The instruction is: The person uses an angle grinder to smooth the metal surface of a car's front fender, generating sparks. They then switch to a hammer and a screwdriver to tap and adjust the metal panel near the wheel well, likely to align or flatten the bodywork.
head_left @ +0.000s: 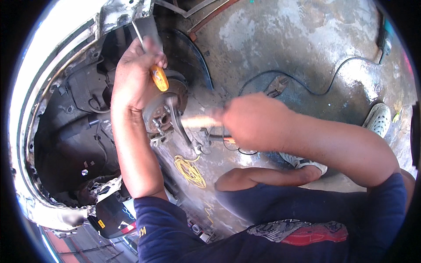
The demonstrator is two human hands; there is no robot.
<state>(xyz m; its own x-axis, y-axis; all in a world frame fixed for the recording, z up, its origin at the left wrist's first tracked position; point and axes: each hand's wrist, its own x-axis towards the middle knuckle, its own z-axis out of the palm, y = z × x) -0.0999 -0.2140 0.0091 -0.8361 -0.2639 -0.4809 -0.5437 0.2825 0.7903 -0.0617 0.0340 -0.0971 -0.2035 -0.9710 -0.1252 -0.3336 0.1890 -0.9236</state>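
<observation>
My left hand is closed around a screwdriver with a yellow-orange handle. Its thin shaft points up to the torn metal edge of a white car body, and the tip seems to touch there. In my right hand, which is smeared by motion, is a hammer with a pale wooden handle. The dark, curved hammer head hangs just below the screwdriver's handle, apart from it. Behind the hammer head sits a rusty wheel hub with a brake disc, partly hidden by my left wrist.
The open wheel arch fills the left side. On the concrete floor lie a coiled yellow cord, a dark cable and a metal clamp-like tool. A power tool rests at far right. My shoe is at right.
</observation>
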